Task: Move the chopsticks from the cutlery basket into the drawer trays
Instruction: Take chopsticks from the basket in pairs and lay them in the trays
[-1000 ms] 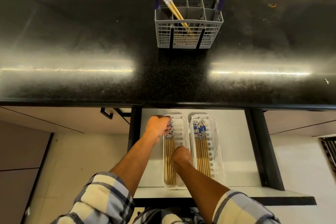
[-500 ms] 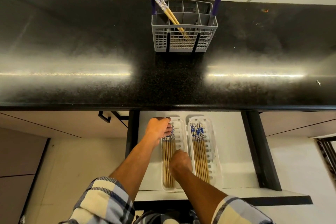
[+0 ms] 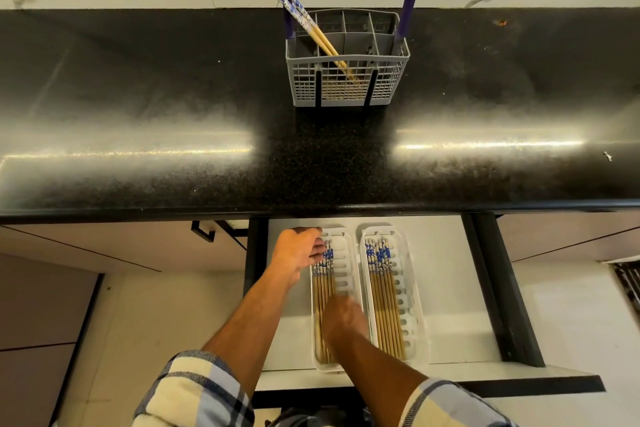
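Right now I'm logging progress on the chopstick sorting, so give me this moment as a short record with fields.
basket: grey cutlery basket with a purple handle, on the black counter
left in basket: two chopsticks leaning out to the left
left tray: a row of chopsticks, both hands on it
right tray: a row of chopsticks, untouched
left hand: at the patterned ends in the left tray
right hand: on the plain ends, blurred, grip unclear
drawer: open
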Available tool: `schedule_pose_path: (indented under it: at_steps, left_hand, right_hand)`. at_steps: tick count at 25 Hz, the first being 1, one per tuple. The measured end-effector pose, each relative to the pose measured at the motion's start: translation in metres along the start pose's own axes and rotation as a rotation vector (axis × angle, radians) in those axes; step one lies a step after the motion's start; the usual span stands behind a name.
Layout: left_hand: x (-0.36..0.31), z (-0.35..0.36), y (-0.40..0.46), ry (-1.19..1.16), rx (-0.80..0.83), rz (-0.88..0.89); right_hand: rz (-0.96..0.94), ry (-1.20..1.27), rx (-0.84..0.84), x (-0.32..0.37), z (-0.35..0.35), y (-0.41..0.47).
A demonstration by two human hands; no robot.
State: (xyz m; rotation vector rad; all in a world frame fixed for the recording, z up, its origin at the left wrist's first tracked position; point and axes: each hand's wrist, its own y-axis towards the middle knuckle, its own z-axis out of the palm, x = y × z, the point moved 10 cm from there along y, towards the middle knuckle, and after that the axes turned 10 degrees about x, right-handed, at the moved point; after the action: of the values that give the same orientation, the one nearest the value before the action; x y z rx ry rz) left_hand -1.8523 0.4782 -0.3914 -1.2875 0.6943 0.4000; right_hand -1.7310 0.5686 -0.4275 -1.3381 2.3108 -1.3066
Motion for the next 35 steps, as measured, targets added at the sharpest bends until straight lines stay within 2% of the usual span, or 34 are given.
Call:
schedule_pose_path:
  at_steps: [4, 5, 8, 9, 11, 13, 15, 17, 19, 21, 26, 31, 35]
  left_hand:
    - [-0.014, 0.002, -0.01, 0.06, 0.005, 0.016]
    - [-0.022, 0.005, -0.018, 0.175, 0.025, 0.027]
    - [-0.077, 0.02, -0.048, 0.797, 0.139, 0.178]
    - [-0.1, 0.021, -0.059, 0.845, 0.168, 0.238]
    - [-0.156, 0.017, -0.08, 0.721, 0.23, 0.337]
    - [-0.225, 0.003, -0.093, 0.54, 0.16, 0.485]
    - [-0.287, -0.009, -0.103, 0.417, 0.044, 0.638]
    - [-0.33, -0.013, -0.106, 0.374, -0.053, 0.727]
    - [-0.357, -0.014, -0.102, 0.385, -0.142, 0.768]
    - [-0.379, -0.015, -0.1, 0.414, -0.241, 0.799]
    - [-0.405, -0.019, -0.081, 0.377, -0.364, 0.773]
    - [-0.394, -0.03, -0.041, 0.37, -0.438, 0.618]
    - [-0.384, -0.021, -0.015, 0.384, -0.39, 0.584]
  right_hand:
    - [-0.018, -0.063, 0.053, -0.001, 0.004, -0.001]
    - [-0.032, -0.091, 0.066, 0.001, 0.004, -0.002]
    - [-0.105, -0.143, 0.123, 0.012, -0.009, -0.008]
    - [-0.138, -0.148, 0.147, 0.02, -0.022, -0.009]
    - [-0.226, -0.109, 0.191, 0.045, -0.066, -0.018]
    - [-0.329, -0.088, 0.14, 0.081, -0.139, -0.033]
    - [-0.44, 0.008, -0.063, 0.12, -0.232, -0.056]
    - [-0.557, 0.216, -0.287, 0.148, -0.315, -0.076]
    - [-0.65, 0.302, -0.465, 0.17, -0.373, -0.087]
    - [-0.707, 0.337, -0.563, 0.189, -0.41, -0.089]
    - [-0.75, 0.362, -0.651, 0.222, -0.454, -0.069]
    - [-0.647, 0.27, -0.544, 0.239, -0.449, -0.026]
    - [-0.597, 0.165, -0.47, 0.247, -0.439, 0.007]
